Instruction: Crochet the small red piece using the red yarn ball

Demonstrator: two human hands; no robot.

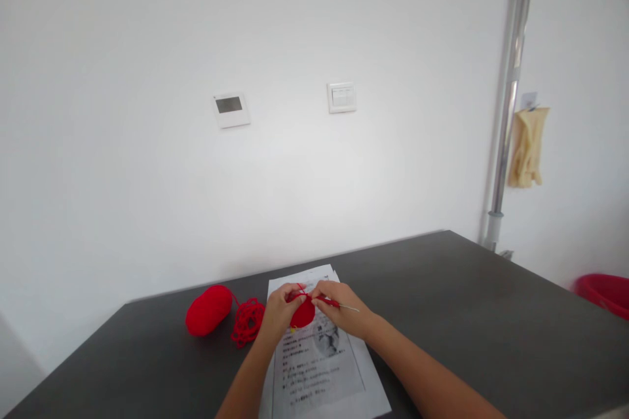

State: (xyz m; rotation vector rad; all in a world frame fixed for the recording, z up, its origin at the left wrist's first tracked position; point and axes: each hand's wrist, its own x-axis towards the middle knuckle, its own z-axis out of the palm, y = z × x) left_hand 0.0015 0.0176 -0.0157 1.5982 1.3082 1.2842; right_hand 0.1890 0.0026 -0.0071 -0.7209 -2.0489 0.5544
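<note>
A round red crochet piece (303, 315) is pinched at its upper left edge by my left hand (281, 306), with a strand of red yarn running up by the fingers. My right hand (343, 306) grips a crochet hook (328, 302) with a red handle; its metal end points out to the right. The hook's other tip meets the top edge of the piece, where fingers partly hide it. A small yellow bit (293, 328) shows at the lower left of the piece. Beneath both hands lie printed paper sheets (339, 383).
Left of the hands, a red yarn ball (209, 311) and a loose tangle of red yarn (247, 322) rest on the dark table (442, 314). A white wall stands behind it. A metal pole (511, 98), a hanging yellowish cloth (529, 147) and a red basin (604, 293) are at right.
</note>
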